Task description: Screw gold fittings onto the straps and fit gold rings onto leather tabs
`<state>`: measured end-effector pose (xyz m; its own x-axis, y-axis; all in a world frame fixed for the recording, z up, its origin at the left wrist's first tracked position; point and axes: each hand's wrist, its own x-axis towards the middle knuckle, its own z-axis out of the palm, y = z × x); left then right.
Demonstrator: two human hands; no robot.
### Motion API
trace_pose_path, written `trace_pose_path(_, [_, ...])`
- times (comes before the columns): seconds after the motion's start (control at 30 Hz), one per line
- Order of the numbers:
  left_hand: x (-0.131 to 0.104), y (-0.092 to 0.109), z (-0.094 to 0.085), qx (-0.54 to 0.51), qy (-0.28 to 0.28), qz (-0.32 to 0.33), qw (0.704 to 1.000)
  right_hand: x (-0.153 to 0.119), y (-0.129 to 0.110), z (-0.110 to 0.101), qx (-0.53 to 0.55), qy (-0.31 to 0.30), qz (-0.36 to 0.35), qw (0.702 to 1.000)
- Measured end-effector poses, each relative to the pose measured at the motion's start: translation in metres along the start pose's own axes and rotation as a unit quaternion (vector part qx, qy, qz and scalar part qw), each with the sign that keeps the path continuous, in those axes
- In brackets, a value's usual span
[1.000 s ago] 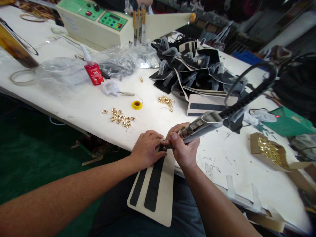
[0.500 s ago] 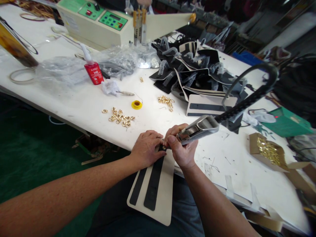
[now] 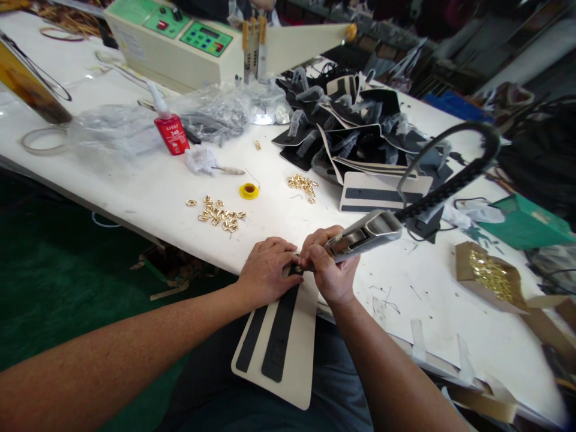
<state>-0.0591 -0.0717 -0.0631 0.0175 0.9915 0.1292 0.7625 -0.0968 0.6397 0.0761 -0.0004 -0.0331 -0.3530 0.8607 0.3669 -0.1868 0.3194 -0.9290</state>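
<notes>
A cream panel with dark stripes (image 3: 302, 336) lies across my lap, its far end on the table edge. My left hand (image 3: 269, 273) grips that far end, thumb on the dark stripe by a small gold metal fitting (image 3: 299, 269). My right hand (image 3: 332, 270) is closed round a silver power hand tool (image 3: 362, 235), slanted up to the right with a black cable at its rear. The tool's tip is hidden by my right fingers, close to the fitting. On the table ahead sit loose gold metal rings (image 3: 220, 215) and a second small gold pile (image 3: 303, 185).
A yellow spool (image 3: 249, 191) and a red glue bottle (image 3: 171, 133) stand beyond the rings. Stacked dark panels (image 3: 360, 129) cover the back right. At right are a carton of gold parts (image 3: 488, 277) and a green box (image 3: 528, 222). A control machine (image 3: 180, 45) stands behind.
The tool's rear end and its cable have shifted slightly. Both hands and the panel stay almost in place.
</notes>
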Motion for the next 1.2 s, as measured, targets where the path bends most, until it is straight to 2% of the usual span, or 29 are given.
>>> trace_pose_path(0.17, [0.0,-0.001,0.0,-0.004,-0.003,0.001,1.0,-0.002,0.0,0.001,-0.012,0.031,0.031,0.999])
trace_pose_path(0.37, [-0.002,0.0,0.002,-0.003,0.009,0.003,1.0,-0.007,-0.012,0.005,-0.058,0.057,0.052,0.995])
trace_pose_path(0.53, [-0.004,0.006,0.001,0.017,0.022,0.008,1.0,-0.005,-0.031,0.005,-0.054,0.069,0.042,0.995])
trace_pose_path(0.63, [-0.005,0.011,-0.001,0.024,0.009,0.004,1.0,0.005,-0.051,-0.008,-0.063,0.085,0.041,0.994])
trace_pose_path(0.7, [-0.004,0.014,-0.004,0.027,-0.006,-0.002,1.0,0.011,-0.063,-0.027,-0.127,0.082,0.04,0.988])
trace_pose_path(0.77, [-0.001,0.02,-0.008,0.03,-0.024,-0.009,0.999,0.012,-0.07,-0.055,-0.261,0.057,0.045,0.963])
trace_pose_path(0.8, [0.001,0.023,-0.01,0.033,-0.032,-0.014,0.999,0.009,-0.071,-0.071,-0.342,0.036,0.054,0.937])
trace_pose_path(0.87, [0.006,0.03,-0.015,0.038,-0.042,-0.033,0.998,-0.002,-0.067,-0.107,-0.495,-0.007,0.094,0.864])
trace_pose_path(0.93, [0.013,0.035,-0.019,0.035,-0.049,-0.063,0.996,-0.016,-0.055,-0.143,-0.574,-0.05,0.116,0.809])
trace_pose_path(1.0, [0.019,0.037,-0.02,0.013,-0.05,-0.101,0.994,-0.025,-0.04,-0.179,-0.615,-0.058,0.128,0.776])
trace_pose_path(1.03, [0.021,0.037,-0.02,-0.006,-0.052,-0.118,0.992,-0.029,-0.034,-0.194,-0.621,-0.046,0.134,0.771])
trace_pose_path(1.1, [0.023,0.039,-0.02,-0.057,-0.056,-0.145,0.986,-0.035,-0.025,-0.219,-0.614,-0.003,0.122,0.78])
trace_pose_path(1.2, [0.017,0.04,-0.021,-0.155,-0.06,-0.176,0.97,-0.05,-0.022,-0.229,-0.543,0.064,0.039,0.837])
